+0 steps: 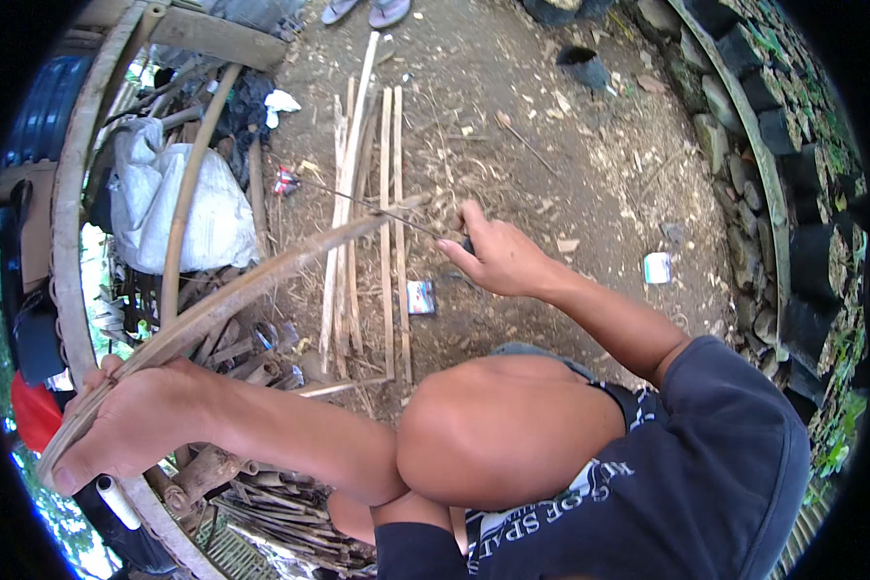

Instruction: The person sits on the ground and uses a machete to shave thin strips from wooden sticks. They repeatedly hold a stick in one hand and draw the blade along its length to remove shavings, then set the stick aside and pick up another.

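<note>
My left hand (140,411) is wrapped round the near end of a long split wooden or bamboo strip (261,275). The strip slants up and to the right, its far end over the dirt floor. A knife (420,226) with a dark handle and a long thin blade is gripped in my right hand (501,253). Its blade points left and crosses the strip near the far end; whether it cuts into the strip I cannot tell. Below the crossing lie several long pale strips (387,261) on the ground. My bent knee (507,425) is between my arms.
At left, a wooden frame (72,213) stands beside a white sack (179,203) and a leaning pole (198,174). Cut bamboo pieces (290,517) are piled at lower left. Stones (735,164) and black plant bags (807,256) line the right. Sandals (389,12) show at the top edge.
</note>
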### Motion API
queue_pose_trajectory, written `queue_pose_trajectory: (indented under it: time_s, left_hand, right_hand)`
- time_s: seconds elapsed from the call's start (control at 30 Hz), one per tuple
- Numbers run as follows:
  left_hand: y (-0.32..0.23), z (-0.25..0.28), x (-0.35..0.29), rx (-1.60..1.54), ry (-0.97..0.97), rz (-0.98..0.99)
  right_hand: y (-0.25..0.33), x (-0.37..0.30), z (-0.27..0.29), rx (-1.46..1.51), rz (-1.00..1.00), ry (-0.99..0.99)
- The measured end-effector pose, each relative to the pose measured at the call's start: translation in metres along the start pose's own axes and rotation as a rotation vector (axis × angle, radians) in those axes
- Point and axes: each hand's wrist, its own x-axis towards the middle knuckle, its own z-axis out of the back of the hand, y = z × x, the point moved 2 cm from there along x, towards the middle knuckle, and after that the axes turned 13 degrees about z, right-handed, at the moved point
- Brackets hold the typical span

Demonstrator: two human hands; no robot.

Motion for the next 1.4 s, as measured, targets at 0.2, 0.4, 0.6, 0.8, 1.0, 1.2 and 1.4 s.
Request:
queue_pose_trajectory:
  time_s: [0.2,0.4,0.6,0.8,1.0,1.2,1.4]
  left_hand:
    - [0.000,0.005,-0.003,-0.063,-0.042,0.021]
    - [0.003,0.001,0.000,-0.079,0.005,0.003]
    - [0.003,0.003,0.000,-0.074,-0.041,0.051]
    - [-0.003,0.003,-0.004,-0.010,-0.071,-0.001]
    - [0.001,0.000,-0.002,-0.046,-0.028,0.059]
    - [0.017,0.017,0.013,-0.387,0.333,0.021]
    - [0.030,0.043,0.025,-0.706,0.633,0.120]
  right_hand:
    - [-0.007,-0.002,-0.012,-0.120,-0.057,-0.083]
    - [-0.025,-0.015,-0.021,-0.002,0.107,-0.030]
    - [-0.030,-0.027,-0.018,-0.040,-0.101,-0.039]
    - [-0.023,-0.026,-0.015,-0.031,-0.077,-0.148]
    - [-0.055,-0.036,-0.027,0.087,-0.108,0.075]
    - [-0.051,-0.040,-0.025,-0.034,-0.210,-0.108]
    - [0.011,-0.043,-0.004,0.154,0.019,0.008]
